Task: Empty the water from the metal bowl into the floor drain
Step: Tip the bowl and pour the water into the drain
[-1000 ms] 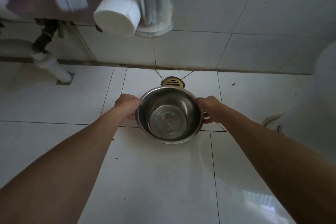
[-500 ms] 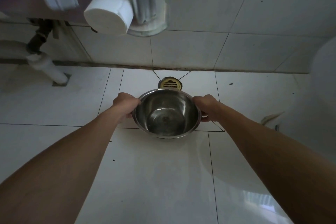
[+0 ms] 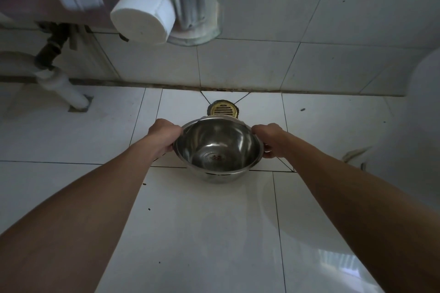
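A shiny metal bowl (image 3: 217, 147) is held over the white floor tiles, tilted so its far rim dips toward the wall. My left hand (image 3: 164, 134) grips its left rim and my right hand (image 3: 269, 139) grips its right rim. Just beyond the far rim lies a round brass floor drain (image 3: 223, 109) with slots, close to the wall. The bowl's inside looks almost dry, with a small mark at the bottom. No stream of water shows.
A white drain pipe (image 3: 64, 89) enters the floor at the left under a sink. A white cylinder (image 3: 142, 18) and a grey vertical pipe (image 3: 192, 0) hang near the tiled wall above. A white rounded fixture (image 3: 423, 126) stands at the right.
The bowl has tipped further away from me, its far rim lowering toward the drain, and more of the drain shows. Both hands keep their grip on the rim.
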Demonstrator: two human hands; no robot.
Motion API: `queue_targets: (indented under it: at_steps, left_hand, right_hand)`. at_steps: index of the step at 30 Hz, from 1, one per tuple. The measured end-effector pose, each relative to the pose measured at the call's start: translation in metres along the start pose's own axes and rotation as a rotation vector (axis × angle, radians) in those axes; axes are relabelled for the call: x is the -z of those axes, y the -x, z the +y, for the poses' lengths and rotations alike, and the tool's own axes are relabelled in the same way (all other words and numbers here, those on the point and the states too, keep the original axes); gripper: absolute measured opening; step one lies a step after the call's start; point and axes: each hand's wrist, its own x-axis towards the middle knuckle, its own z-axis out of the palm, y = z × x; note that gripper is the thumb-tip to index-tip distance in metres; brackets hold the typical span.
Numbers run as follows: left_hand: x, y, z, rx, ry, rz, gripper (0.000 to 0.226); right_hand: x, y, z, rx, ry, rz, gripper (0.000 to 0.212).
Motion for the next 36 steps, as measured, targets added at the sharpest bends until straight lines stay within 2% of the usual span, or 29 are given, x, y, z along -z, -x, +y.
queue_targets:
  at_steps: [12,20,31,36]
  left_hand:
    - [-0.003,-0.005,0.001,-0.006,-0.018,0.018,0.009]
    - [-0.005,-0.005,0.004,-0.01,-0.029,0.011,0.012]
    - [-0.004,-0.011,0.002,-0.012,-0.01,0.008,0.018]
    - [-0.003,-0.011,0.005,-0.017,-0.001,0.022,0.006]
  right_hand:
    - [0.001,0.001,-0.002,-0.01,-0.014,0.0,0.015]
    - [0.004,-0.001,-0.002,-0.026,0.004,0.039,0.026]
    - [0.004,-0.005,0.0,-0.026,0.023,0.051,0.03]
    - [0.003,-0.007,-0.002,-0.024,0.014,0.058,0.031]
